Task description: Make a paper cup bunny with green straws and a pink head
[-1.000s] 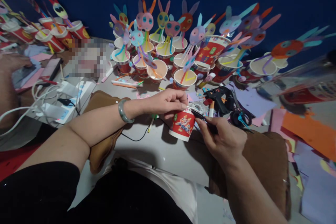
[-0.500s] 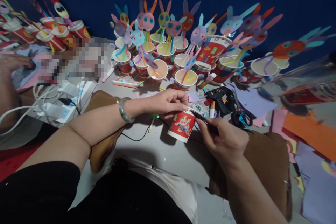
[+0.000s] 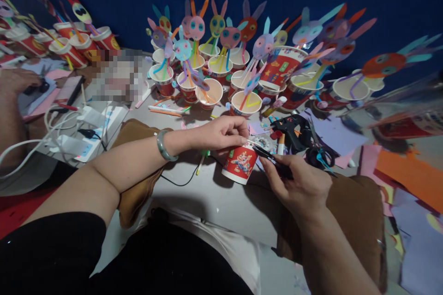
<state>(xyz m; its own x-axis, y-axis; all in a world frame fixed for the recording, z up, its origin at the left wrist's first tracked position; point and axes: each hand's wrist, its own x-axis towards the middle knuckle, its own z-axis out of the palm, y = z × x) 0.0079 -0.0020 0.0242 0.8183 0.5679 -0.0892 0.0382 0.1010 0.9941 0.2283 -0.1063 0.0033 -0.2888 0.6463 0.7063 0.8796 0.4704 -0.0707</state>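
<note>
A red and white paper cup point(image 3: 241, 166) with a printed cartoon figure stands out below my left hand point(image 3: 230, 134). My left hand is closed on the cup's rim, thumb on the near side, and some fingers are hidden behind it. A slim black-handled tool point(image 3: 273, 159) lies in the closed fingers of my right hand point(image 3: 304, 182). Its narrow front end meets the upper right rim of the cup. The exact kind of tool cannot be made out. A green bangle point(image 3: 166, 146) circles my left wrist.
Several paper cups with rabbit-like paper heads point(image 3: 197, 27) stand along the blue wall. A black glue gun point(image 3: 294, 129), scissors point(image 3: 321, 156) and coloured paper point(image 3: 408, 177) lie rightward. A power strip point(image 3: 100, 133), white cables and another person's hand point(image 3: 20, 83) are left.
My right hand and the black-handled tool have shifted slightly right. The cup has tipped or risen a little at its base. My left hand keeps its grip on the rim.
</note>
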